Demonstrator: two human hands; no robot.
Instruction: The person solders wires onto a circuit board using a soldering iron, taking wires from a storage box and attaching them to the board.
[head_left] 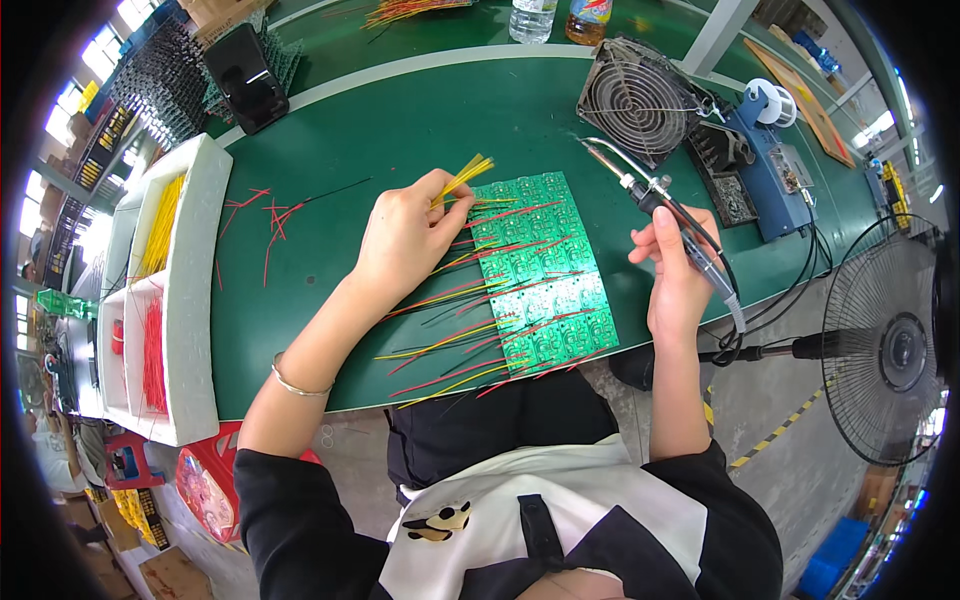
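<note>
Left fingers pinch yellow wires beside green circuit board

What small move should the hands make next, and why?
Probably bring the soldering iron toward the upper left edge of the circuit board: the right hand holds it with its tip beyond the board's upper right corner, while the left hand pinches yellow wires near that edge.

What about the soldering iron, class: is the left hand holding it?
No, the right hand holds the soldering iron, while the left hand pinches yellow wires.
</note>
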